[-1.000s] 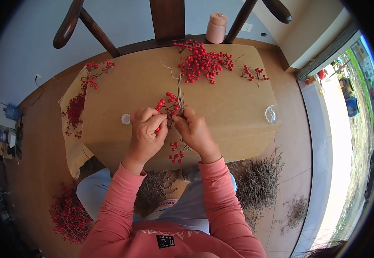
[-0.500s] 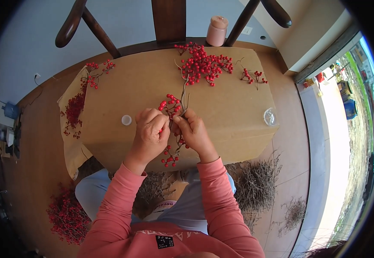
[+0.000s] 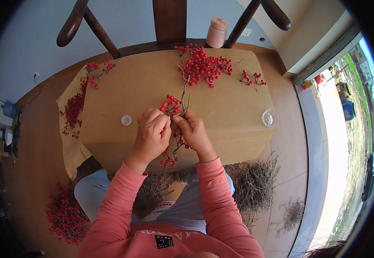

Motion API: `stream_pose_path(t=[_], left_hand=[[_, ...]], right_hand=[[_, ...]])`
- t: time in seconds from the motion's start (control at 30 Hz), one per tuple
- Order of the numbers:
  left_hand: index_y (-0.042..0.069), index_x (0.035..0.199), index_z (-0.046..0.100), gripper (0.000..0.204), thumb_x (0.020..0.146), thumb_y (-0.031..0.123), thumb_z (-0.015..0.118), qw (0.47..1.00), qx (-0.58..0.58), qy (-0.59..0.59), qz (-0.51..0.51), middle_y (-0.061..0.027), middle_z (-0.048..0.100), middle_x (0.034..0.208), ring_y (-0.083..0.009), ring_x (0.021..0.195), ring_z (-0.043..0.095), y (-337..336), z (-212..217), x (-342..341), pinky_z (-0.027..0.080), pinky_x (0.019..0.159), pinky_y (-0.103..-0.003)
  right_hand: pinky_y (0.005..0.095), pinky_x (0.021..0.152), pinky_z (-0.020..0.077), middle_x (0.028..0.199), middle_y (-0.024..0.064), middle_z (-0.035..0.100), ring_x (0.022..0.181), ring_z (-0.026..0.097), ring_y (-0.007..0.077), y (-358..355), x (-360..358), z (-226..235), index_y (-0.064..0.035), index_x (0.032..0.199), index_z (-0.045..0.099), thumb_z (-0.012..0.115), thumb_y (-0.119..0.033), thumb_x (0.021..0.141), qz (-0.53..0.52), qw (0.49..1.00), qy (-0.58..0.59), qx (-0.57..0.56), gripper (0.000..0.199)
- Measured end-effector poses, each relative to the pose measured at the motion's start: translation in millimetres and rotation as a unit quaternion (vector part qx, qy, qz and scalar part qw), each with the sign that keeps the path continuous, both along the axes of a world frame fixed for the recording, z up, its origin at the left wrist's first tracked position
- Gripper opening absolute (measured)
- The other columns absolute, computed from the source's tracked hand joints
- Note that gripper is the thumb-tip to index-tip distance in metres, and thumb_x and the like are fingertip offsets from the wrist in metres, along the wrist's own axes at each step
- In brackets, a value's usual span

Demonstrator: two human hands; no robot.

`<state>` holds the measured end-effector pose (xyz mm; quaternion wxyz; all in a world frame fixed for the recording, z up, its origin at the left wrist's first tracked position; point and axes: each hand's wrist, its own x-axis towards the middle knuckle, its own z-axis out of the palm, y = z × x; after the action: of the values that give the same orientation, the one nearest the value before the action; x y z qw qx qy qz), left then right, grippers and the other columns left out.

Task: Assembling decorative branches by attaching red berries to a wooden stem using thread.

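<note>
Over the cardboard-covered table (image 3: 109,94), my two hands meet at a brown twig with red berries (image 3: 170,104). My right hand (image 3: 194,133) is closed round the stem, thumb pressed against it. My left hand (image 3: 151,135) is closed beside it, its fingertips pinched at the berry twig; a bit of red shows at the fingers, but exactly what they grip is hidden. Bare stem runs up from my hands toward a pile of red berry sprigs (image 3: 202,64), and more berries hang below them.
Small sprigs (image 3: 253,78) lie at the far right, a clear plastic lid (image 3: 269,118) at the right edge, a white cap (image 3: 126,120) to the left. Red berries (image 3: 74,109) fill a paper fold. On the floor sit berry branches (image 3: 66,219) and bare twigs (image 3: 255,185). A chair holds a pink jar (image 3: 217,32).
Almost nothing differs. Both hands keep their hold at the twig, and the view has shifted very slightly.
</note>
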<state>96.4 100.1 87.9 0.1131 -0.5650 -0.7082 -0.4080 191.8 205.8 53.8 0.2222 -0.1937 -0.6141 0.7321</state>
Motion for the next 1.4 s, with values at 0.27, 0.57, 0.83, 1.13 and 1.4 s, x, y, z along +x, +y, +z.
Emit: stream_pose_path(t=[0.27,0.57,0.83,1.13,1.4], left_hand=[[0.008,0.085,0.059,0.014,0.073,0.001,0.063,0.999,-0.018,0.028,0.014,-0.0017,0.054,0.081,-0.0182,0.075,0.05,-5.4,4.5,-6.3,0.035,0.076,-0.031],[0.009,0.103,0.064,0.026,0.077,0.009,0.067,0.997,-0.043,-0.062,0.029,-0.0019,0.06,0.094,-0.0174,0.09,0.054,-25.6,-10.2,-2.6,0.035,0.085,-0.032],[0.006,0.109,0.063,0.03,0.079,0.008,0.066,0.986,-0.157,-0.033,0.035,-0.0064,0.062,0.099,-0.0198,0.087,0.057,-21.6,-46.7,-19.9,0.042,0.079,-0.031],[0.001,0.108,0.062,0.028,0.08,0.003,0.063,0.993,-0.003,-0.115,-0.008,-0.0108,0.065,0.097,-0.023,0.076,0.061,-7.0,-28.9,-12.6,0.049,0.066,-0.03],[0.0,0.109,0.062,0.028,0.081,0.005,0.063,0.993,-0.025,-0.111,0.005,-0.012,0.065,0.1,-0.022,0.082,0.062,-12.3,-29.5,-16.5,0.05,0.071,-0.029]], right_hand=[[0.0217,0.054,0.0433,0.071,0.0051,0.058,0.058,0.052,0.0112,5.9,-1.5,-6.7,-0.0038,0.091,0.056,0.053,-0.005,0.093,0.022,0.987,0.081,-0.138,0.004],[0.0262,0.065,0.0514,0.079,0.0088,0.062,0.067,0.061,0.0166,28.5,4.1,-18.1,-0.0044,0.094,0.055,0.053,-0.008,0.094,0.003,0.942,0.175,-0.286,0.004],[0.0343,0.074,0.0553,0.088,0.0121,0.063,0.083,0.067,0.0259,30.4,2.9,-20.5,-0.0044,0.096,0.053,0.05,-0.008,0.095,-0.017,0.939,0.189,-0.286,0.005],[0.041,0.08,0.0556,0.099,0.0157,0.063,0.087,0.067,0.0286,38.1,4.2,-15.6,-0.0035,0.095,0.053,0.05,-0.008,0.095,-0.026,0.908,0.262,-0.325,0.006],[0.043,0.078,0.0574,0.097,0.0168,0.063,0.083,0.067,0.0272,39.6,15.9,-6.8,-0.0022,0.098,0.054,0.052,-0.008,0.094,0.001,0.896,0.294,-0.332,0.008]])
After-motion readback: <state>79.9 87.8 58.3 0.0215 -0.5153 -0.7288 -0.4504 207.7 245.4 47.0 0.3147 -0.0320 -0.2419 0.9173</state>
